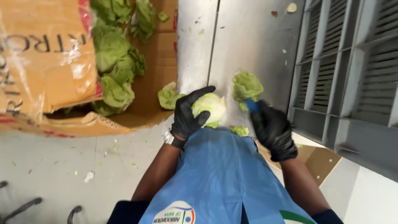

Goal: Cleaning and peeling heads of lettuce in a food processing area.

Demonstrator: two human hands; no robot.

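Two black-gloved hands meet over a dull, scratched stainless-steel counter [248, 37]. Our left hand [188, 116], in a matte, slightly wrinkled glove, curls its fingers around a round, pale green lettuce head [210, 107] with tight, glossy leaves, held just above the counter's near edge and against our smooth blue apron [219, 174]. Our right hand [271, 128] is closed in a fist on a blue-handled tool [252, 104]; only the handle shows, and we cannot tell the blade's shape. Just beyond that handle a crinkled, loose green lettuce piece [246, 86] lies on the steel, and a smaller leaf scrap [240, 131] sits between the hands at the apron's top. To the left, an open brown cardboard box [157, 62] with a crumpled orange flap holds ruffled darker lettuce leaves [114, 62]; one leaf [168, 96] spills over its corner, near our left hand. To the right stands a grey ribbed plastic crate [352, 74], close beside our right hand. Small leaf crumbs dot the pale floor [62, 166].
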